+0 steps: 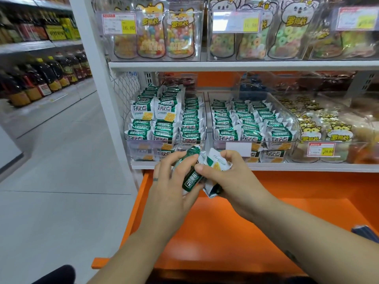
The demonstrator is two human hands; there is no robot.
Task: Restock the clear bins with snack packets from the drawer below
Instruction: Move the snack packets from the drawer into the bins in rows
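Two green-and-white foil snack packets (191, 177), clamped in the curled fingers (174, 159) of your left hand (170, 181) and right hand (223, 177), look light, slippery and crushable; grip their flat faces gently.

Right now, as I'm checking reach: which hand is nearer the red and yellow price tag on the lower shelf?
Right. The right hand is left of and below the price tag; the left hand is even farther left. Both hold snack packets.

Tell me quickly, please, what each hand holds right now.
Left hand: grips a green snack packet.
Right hand: grips a white snack packet.
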